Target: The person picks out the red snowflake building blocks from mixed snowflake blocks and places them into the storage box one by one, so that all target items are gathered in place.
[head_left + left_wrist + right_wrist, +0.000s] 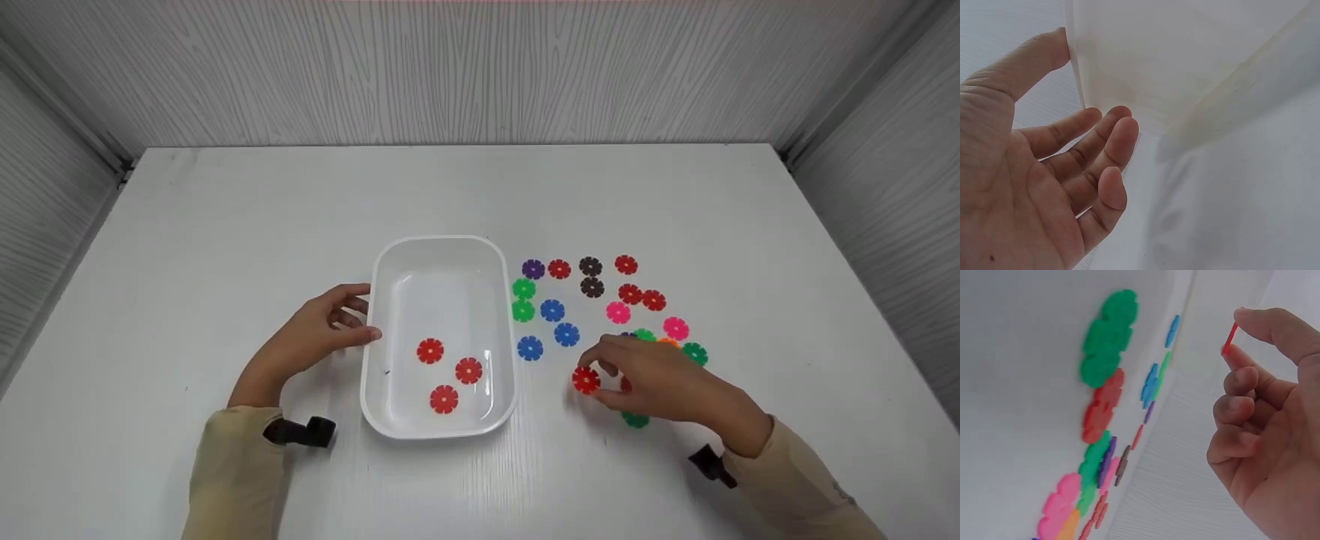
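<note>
My left hand [319, 330] is at the left side of a white plastic tray [450, 300], its thumb on the rim. In the left wrist view, its curled fingers [1120, 140] lie against the tray's outer wall [1129, 62]. Three red notched discs [443, 399] lie inside the tray. To the tray's right, my right hand [664, 382] pinches another red notched disc [586, 380] between thumb and forefinger, raised off the table. In the right wrist view this disc [1230, 337] shows edge-on.
Notched discs in several colours lie spread right of the tray, among them blue discs [566, 334], brown discs [592, 287], pink discs [676, 328] and red discs [630, 293]. My right hand partly covers some, including a green disc [636, 421]. Pale wood-grain panels [480, 75] enclose the white table [247, 210].
</note>
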`<state>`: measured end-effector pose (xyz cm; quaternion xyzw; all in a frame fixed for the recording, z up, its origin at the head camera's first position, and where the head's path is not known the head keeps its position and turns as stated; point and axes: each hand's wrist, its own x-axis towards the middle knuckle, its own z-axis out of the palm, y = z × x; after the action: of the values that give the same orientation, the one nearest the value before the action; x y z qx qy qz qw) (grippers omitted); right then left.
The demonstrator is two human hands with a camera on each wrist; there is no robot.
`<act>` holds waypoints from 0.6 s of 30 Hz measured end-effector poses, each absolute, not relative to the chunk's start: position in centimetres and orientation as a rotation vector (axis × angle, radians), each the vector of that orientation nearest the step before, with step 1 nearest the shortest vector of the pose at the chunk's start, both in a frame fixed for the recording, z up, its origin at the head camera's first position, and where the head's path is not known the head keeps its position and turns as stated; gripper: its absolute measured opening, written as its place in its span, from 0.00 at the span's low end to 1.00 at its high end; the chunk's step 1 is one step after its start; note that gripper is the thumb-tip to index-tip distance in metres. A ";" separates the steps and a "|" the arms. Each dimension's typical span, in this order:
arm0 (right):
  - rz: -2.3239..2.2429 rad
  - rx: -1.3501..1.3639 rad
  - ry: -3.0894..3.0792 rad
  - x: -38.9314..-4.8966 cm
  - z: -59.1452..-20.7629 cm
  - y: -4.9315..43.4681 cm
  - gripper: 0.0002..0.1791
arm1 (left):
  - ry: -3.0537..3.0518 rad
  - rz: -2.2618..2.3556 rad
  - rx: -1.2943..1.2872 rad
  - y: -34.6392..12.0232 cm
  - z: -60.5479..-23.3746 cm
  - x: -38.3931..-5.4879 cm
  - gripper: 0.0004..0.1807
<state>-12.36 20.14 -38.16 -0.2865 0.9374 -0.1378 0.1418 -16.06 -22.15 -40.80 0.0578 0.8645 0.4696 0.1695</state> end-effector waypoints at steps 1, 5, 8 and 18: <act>-0.415 -0.834 2.716 -12.4 -37.8 20.0 0.25 | 2.459 1.334 0.163 -22.1 -40.8 -16.1 0.39; -0.497 -0.884 2.745 -12.7 -36.5 19.4 0.25 | 2.460 1.324 0.161 -22.2 -40.7 -16.1 0.39; -0.549 -0.912 2.763 -12.8 -35.8 18.7 0.25 | 2.460 1.329 0.157 -22.2 -40.7 -16.1 0.39; -0.707 -0.914 2.742 -13.4 -35.3 15.9 0.27 | 2.454 1.342 0.166 -22.3 -40.8 -16.1 0.39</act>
<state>-13.37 15.92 -35.29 -0.3062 0.9183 -0.2367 0.0830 -16.09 -22.26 -40.77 0.0585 0.8633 0.4720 0.1690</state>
